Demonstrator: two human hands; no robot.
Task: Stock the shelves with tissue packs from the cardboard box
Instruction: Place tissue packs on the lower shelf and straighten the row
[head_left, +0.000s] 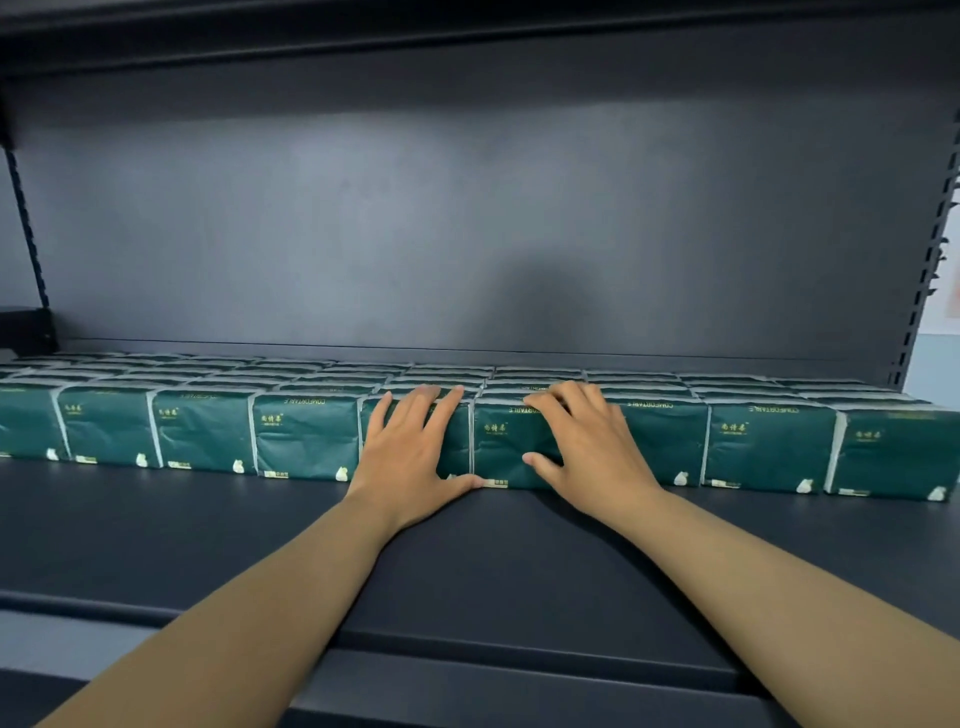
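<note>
Dark shelf (208, 530) with bare front strip before its edge, green tissue packs (306, 441) rowed along its back, left hand (410, 447) and right hand (587, 447) apart, fingers spread flat, pressing neighbouring front packs

Two bare forearms, no sleeves visible. Left hand (410, 447) and right hand (587, 447) bare: short nails.

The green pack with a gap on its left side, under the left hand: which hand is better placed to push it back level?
The left hand: its straight fingers already lie flat on that green pack. The right hand rests on the neighbouring pack.
</note>
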